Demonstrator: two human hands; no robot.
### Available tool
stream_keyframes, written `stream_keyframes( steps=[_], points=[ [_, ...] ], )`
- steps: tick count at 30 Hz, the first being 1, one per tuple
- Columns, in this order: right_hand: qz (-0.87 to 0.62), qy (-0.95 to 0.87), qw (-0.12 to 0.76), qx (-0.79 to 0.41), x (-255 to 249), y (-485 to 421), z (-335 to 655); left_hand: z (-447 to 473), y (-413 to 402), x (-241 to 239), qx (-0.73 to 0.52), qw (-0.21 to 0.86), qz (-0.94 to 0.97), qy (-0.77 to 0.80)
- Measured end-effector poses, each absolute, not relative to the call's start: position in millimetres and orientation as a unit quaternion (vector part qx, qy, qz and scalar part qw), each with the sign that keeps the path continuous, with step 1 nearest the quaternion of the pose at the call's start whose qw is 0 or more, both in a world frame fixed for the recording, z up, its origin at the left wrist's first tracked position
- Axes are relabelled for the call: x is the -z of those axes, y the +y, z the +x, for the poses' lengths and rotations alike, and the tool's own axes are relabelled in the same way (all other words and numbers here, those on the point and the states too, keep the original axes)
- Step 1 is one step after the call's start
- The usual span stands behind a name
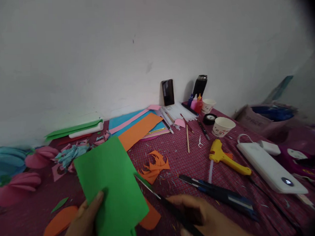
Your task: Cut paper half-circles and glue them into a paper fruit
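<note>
My left hand (82,222) grips a green paper sheet (110,182) at its lower left, thumb on top, holding it above the cloth. My right hand (203,217) is closed round the dark handles of a pair of scissors (161,198). The blades point up-left and meet the sheet's right edge. Orange paper pieces (150,219) lie under the sheet, and an orange petal shape (59,223) lies at the lower left.
On the red checked cloth (180,155) lie orange scraps (154,165), a yellow glue gun (227,158), a second pair of scissors (220,195), a white power bank (270,168), paper cups (222,126), coloured sheets (137,127), paper flowers (16,173), and a phone (168,92) against the wall.
</note>
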State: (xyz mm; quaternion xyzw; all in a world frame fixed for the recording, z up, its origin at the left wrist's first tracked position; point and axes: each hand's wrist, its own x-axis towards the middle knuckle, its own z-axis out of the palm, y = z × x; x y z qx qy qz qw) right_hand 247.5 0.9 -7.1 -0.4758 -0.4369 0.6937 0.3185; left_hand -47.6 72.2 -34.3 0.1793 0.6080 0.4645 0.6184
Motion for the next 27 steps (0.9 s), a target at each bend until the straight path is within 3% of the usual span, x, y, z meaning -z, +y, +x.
stream_keyframes(
  steps=[12, 22, 27],
  points=[
    [-0.465, -0.583, 0.162, -0.646, -22.6, 2.8, 300.4, -38.9, 68.0, -13.0, -0.412, 0.604, 0.258, 0.632],
    [-0.329, -0.504, 0.194, -0.775, 9.5, 8.1, 299.2, -33.8, 65.7, -7.7, -0.4, 0.678, 0.214, 0.579],
    [-0.331, -0.471, 0.216, -0.788, 14.3, 4.0, 298.6, -32.5, 65.4, -11.1, -0.399, 0.702, 0.202, 0.554]
  ],
)
